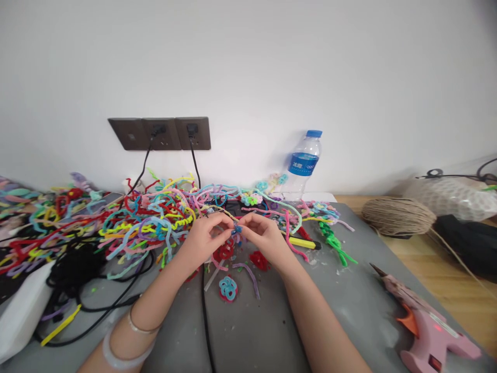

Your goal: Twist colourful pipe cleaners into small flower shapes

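Observation:
Between the fingertips of my two hands is a small blue pipe cleaner piece (236,229), partly covered by the fingers. My left hand (209,235) pinches it from the left, and my right hand (262,233) pinches it from the right. Just below them lie red pipe cleaner flowers, one (224,249) under the left fingers and another (259,260) by the right wrist. A light blue flower with a red edge (228,288) rests nearer to me on the grey mat. Beside it curves a short purple pipe cleaner (250,277).
A tangled heap of coloured pipe cleaners (155,217) spreads along the wall. A pink glue gun (427,321) lies at right, near a twine ball (398,216). A water bottle (305,163) leans on the wall. Black cable (205,321) crosses the mat; a white box (25,313) sits left.

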Demonstrator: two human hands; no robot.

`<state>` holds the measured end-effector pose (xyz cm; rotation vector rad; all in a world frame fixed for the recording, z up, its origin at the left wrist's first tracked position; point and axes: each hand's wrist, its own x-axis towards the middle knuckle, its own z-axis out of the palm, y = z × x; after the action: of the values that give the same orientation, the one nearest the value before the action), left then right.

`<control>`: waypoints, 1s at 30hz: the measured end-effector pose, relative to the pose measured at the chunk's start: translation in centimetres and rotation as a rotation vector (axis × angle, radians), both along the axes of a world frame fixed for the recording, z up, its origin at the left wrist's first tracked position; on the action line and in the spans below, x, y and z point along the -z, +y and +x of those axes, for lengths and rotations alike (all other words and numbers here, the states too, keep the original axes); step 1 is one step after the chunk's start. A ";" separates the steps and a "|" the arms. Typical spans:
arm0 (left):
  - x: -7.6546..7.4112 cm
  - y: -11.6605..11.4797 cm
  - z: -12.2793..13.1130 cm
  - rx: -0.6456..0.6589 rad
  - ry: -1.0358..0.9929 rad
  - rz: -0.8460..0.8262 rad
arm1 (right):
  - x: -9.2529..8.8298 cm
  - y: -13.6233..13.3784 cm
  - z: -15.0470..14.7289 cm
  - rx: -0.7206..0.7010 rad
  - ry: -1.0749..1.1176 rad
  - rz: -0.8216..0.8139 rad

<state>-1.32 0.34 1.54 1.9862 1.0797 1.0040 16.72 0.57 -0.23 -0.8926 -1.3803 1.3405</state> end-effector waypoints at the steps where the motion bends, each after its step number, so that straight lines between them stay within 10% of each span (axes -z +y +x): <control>1: 0.0 0.0 0.0 -0.008 0.030 0.018 | 0.0 0.0 0.1 -0.005 -0.018 -0.005; 30: 1.7 -0.5 2.6 -0.315 -0.783 -0.319 | 0.0 -0.4 -1.6 0.132 0.105 0.029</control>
<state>1.30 -0.18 -0.20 1.0219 1.0155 1.4894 15.16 0.17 -0.25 -0.8670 -1.2359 1.2462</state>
